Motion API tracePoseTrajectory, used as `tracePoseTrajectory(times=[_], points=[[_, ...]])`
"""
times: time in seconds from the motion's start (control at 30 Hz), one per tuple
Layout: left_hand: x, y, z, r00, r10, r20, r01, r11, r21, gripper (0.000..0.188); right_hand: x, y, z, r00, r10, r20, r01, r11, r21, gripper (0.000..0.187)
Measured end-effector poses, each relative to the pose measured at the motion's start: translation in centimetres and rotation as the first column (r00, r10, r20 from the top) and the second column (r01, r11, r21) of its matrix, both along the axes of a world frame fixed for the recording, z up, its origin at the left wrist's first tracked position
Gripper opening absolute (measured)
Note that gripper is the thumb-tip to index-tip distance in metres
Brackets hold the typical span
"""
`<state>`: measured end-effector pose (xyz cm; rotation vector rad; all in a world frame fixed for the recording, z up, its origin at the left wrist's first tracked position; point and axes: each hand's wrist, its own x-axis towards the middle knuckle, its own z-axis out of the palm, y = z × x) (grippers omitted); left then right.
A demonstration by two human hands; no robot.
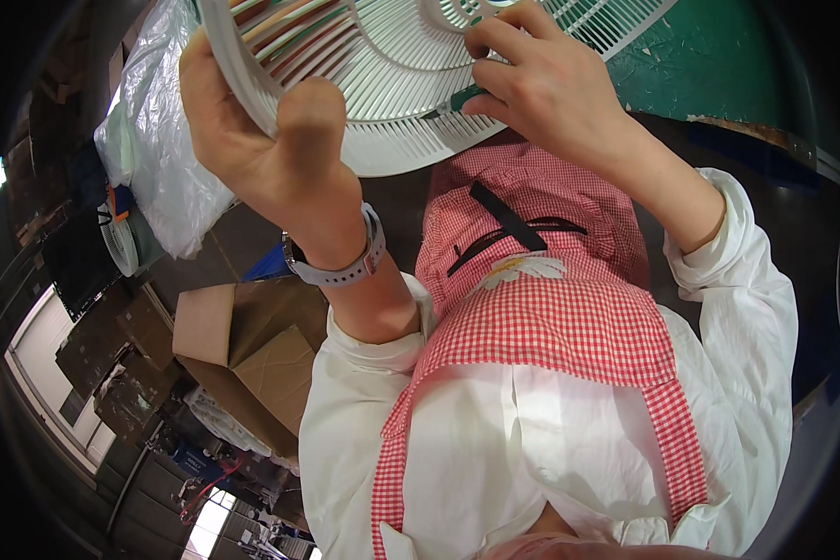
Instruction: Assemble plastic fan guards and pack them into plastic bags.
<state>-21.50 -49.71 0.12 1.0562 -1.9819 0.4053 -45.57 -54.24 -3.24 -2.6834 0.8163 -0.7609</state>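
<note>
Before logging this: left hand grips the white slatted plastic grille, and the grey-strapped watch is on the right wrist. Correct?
No: the head view shows the grey-strapped watch on the left wrist. The left hand does grip the white slatted plastic grille.

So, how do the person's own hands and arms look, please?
The left hand and right hand are without gloves. White sleeves are turned up, well back from the hands. A pale grey strap with small holes circles the left wrist; the right wrist shows none.

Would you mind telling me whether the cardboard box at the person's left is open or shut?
Open: the cardboard box has a pale flap spread outward, and its inside shows.
</note>
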Motion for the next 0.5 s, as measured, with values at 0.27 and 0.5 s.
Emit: tracePoseTrajectory(times=[0.27,0.5], points=[[-4.4,2.4,-0.9,0.626,0.322,-0.711,0.194,0.818,0.541,0.077,-2.3,1.0,-3.7,0.973,-0.205,-0.109,0.232,0.888,0.396,0.025],[-3.1,3.2,-1.5,0.702,0.288,-0.651,0.103,0.864,0.493,0.07,-1.8,2.2,-4.3,0.98,-0.153,0.126,0.089,0.906,0.414,0.018]])
